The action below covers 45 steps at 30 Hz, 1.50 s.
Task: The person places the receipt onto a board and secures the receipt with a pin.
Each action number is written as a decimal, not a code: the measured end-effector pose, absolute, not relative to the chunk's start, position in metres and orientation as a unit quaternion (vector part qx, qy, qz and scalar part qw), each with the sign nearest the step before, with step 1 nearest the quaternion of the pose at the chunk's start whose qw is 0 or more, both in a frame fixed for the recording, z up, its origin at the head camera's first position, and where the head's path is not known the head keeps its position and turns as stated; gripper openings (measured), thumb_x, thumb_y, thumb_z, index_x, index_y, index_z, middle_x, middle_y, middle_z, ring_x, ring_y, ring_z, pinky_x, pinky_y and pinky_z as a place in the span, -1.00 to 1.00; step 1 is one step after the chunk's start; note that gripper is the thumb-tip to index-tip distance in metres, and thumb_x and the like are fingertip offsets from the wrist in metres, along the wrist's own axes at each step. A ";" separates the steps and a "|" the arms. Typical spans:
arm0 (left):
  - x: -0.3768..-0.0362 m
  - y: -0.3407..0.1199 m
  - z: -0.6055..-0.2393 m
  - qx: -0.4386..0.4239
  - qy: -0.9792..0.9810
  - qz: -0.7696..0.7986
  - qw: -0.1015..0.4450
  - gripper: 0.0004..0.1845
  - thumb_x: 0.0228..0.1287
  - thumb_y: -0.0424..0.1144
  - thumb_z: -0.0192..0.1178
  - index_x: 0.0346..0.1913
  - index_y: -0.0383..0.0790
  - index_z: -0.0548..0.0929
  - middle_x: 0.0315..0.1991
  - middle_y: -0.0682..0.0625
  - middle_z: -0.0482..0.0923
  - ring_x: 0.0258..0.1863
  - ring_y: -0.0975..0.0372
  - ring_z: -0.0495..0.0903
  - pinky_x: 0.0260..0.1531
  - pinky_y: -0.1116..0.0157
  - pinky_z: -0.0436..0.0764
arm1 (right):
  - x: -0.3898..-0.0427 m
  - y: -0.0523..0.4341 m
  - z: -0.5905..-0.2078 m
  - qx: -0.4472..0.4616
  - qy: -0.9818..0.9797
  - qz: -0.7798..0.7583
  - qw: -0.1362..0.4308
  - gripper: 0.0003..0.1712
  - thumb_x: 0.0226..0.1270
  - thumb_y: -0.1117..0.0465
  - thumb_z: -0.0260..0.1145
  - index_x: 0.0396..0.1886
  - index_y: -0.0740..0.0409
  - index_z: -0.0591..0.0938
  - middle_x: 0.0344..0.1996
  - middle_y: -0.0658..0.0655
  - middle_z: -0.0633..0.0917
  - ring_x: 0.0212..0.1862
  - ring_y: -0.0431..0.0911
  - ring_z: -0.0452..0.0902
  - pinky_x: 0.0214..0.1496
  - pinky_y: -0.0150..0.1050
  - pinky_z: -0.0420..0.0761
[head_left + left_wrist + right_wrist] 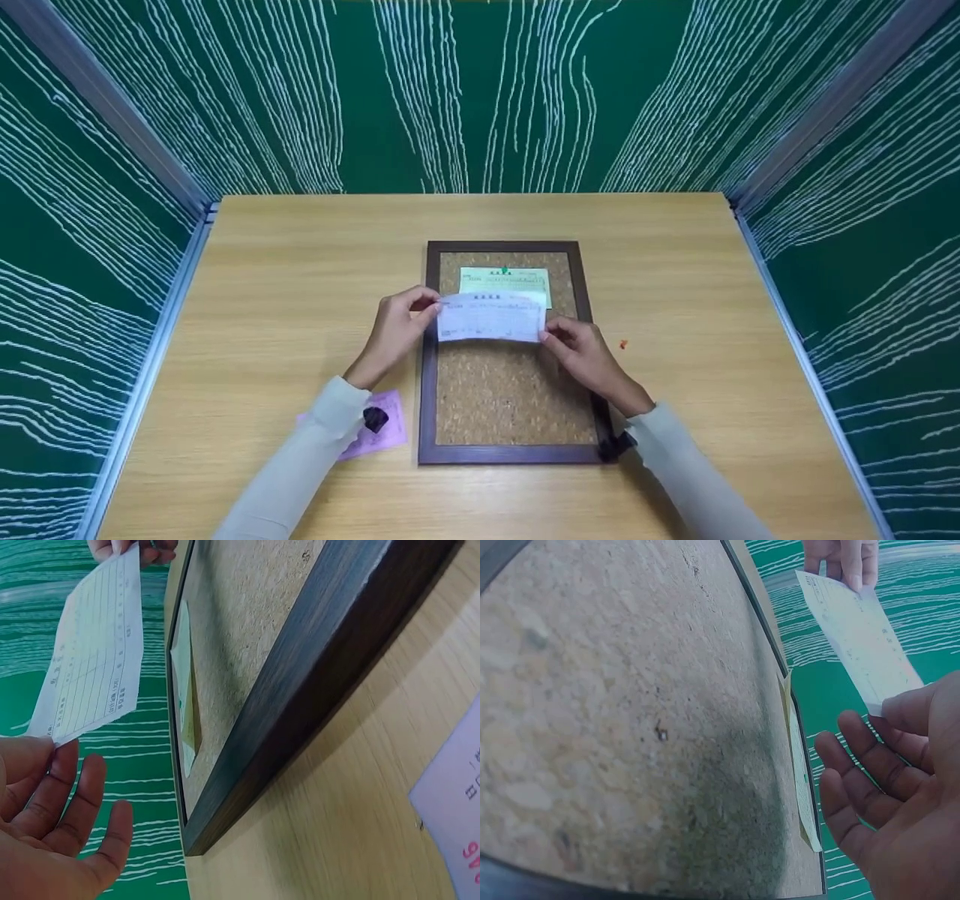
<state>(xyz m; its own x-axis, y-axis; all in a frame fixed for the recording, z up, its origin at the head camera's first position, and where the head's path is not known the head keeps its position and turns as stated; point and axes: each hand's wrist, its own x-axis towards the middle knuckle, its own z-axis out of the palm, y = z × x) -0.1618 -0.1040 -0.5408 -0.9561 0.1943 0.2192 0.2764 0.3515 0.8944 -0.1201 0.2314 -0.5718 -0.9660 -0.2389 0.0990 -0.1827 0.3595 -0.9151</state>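
Observation:
A white printed slip (491,319) is stretched between both hands above a cork board (510,397) with a dark wooden frame. My left hand (401,322) pinches its left edge between thumb and fingertip. At the lower right corner, my right hand (581,351) pinches it the same way. In both wrist views the slip (97,645) (859,641) hangs away from the cork surface. Behind it, a green slip (504,280) is fixed to the upper board by a green pushpin (505,270); the white slip overlaps its lower part in the head view.
A pink slip (390,427) lies on the wooden table (300,262) left of the board, partly covered by the left sleeve. Small orange-red bits (623,344) lie right of the board. Green walls with white lines (360,97) enclose the table's back and sides.

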 end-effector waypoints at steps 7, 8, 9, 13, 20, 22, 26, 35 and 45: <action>-0.162 -0.098 -0.546 -0.137 -0.820 -0.555 0.024 -0.94 0.50 -0.46 0.37 -0.11 -0.33 0.82 -0.18 -0.10 0.83 -0.15 0.10 0.75 0.02 0.13 0.72 | -0.116 0.233 -0.574 -0.109 0.832 -0.543 0.016 -0.86 0.65 0.34 0.35 -0.14 0.24 0.80 -0.27 0.30 0.78 -0.31 -0.07 0.61 -0.31 -0.36 0.58; -0.162 -0.097 -0.547 -0.135 -0.820 -0.555 0.023 -0.94 0.50 -0.46 0.37 -0.10 -0.33 0.82 -0.19 -0.09 0.82 -0.15 0.11 0.75 -0.01 0.17 0.71 | -0.116 0.233 -0.574 -0.106 0.834 -0.542 0.015 -0.87 0.65 0.34 0.35 -0.14 0.25 0.80 -0.27 0.29 0.78 -0.31 -0.08 0.61 -0.31 -0.37 0.57; -0.162 -0.097 -0.548 -0.134 -0.820 -0.556 0.021 -0.94 0.50 -0.46 0.37 -0.10 -0.32 0.82 -0.19 -0.09 0.82 -0.16 0.13 0.74 -0.04 0.21 0.70 | -0.116 0.233 -0.574 -0.104 0.834 -0.541 0.014 -0.87 0.65 0.34 0.35 -0.14 0.26 0.80 -0.28 0.28 0.78 -0.32 -0.09 0.60 -0.32 -0.37 0.57; -0.163 -0.096 -0.550 -0.133 -0.817 -0.561 0.021 -0.94 0.49 -0.47 0.38 -0.10 -0.36 0.82 -0.22 -0.10 0.81 -0.22 0.15 0.72 -0.17 0.34 0.65 | -0.114 0.234 -0.574 -0.091 0.836 -0.541 0.019 -0.87 0.64 0.34 0.36 -0.15 0.26 0.80 -0.31 0.23 0.78 -0.35 -0.08 0.60 -0.35 -0.37 0.54; -0.164 -0.092 -0.554 -0.129 -0.821 -0.556 0.021 -0.95 0.49 -0.48 0.37 -0.11 -0.38 0.81 -0.24 -0.09 0.80 -0.26 0.21 0.66 -0.20 0.37 0.61 | -0.112 0.236 -0.576 -0.075 0.835 -0.545 0.023 -0.87 0.64 0.32 0.36 -0.16 0.27 0.78 -0.27 0.26 0.79 -0.35 -0.05 0.63 -0.35 -0.36 0.56; -0.163 -0.091 -0.554 -0.127 -0.822 -0.555 0.018 -0.95 0.49 -0.48 0.37 -0.11 -0.38 0.81 -0.24 -0.09 0.80 -0.26 0.21 0.65 -0.21 0.37 0.61 | -0.112 0.236 -0.578 -0.072 0.835 -0.545 0.022 -0.88 0.63 0.32 0.37 -0.17 0.26 0.79 -0.27 0.24 0.78 -0.33 -0.04 0.61 -0.34 -0.35 0.55; -0.164 -0.087 -0.556 -0.124 -0.821 -0.557 0.014 -0.95 0.50 -0.47 0.37 -0.12 -0.38 0.81 -0.25 -0.10 0.79 -0.27 0.21 0.65 -0.23 0.36 0.60 | -0.111 0.238 -0.581 -0.070 0.838 -0.541 0.019 -0.88 0.61 0.35 0.38 -0.20 0.22 0.79 -0.30 0.15 0.74 -0.31 -0.04 0.60 -0.32 -0.34 0.55; -0.166 -0.079 -0.565 -0.107 -0.823 -0.558 0.003 -0.95 0.50 -0.46 0.37 -0.11 -0.38 0.80 -0.24 -0.11 0.78 -0.25 0.18 0.66 -0.20 0.34 0.61 | -0.109 0.243 -0.587 -0.061 0.840 -0.539 0.023 -0.86 0.59 0.38 0.37 -0.23 0.18 0.78 -0.35 0.13 0.70 -0.39 -0.03 0.62 -0.47 -0.35 0.54; -0.167 -0.077 -0.572 -0.105 -0.827 -0.552 0.005 -0.93 0.52 -0.42 0.38 -0.12 -0.40 0.80 -0.26 -0.10 0.78 -0.30 0.22 0.63 -0.24 0.35 0.59 | -0.109 0.241 -0.587 -0.030 0.843 -0.536 0.032 -0.89 0.60 0.37 0.39 -0.22 0.25 0.78 -0.36 0.14 0.67 -0.44 -0.01 0.62 -0.52 -0.36 0.59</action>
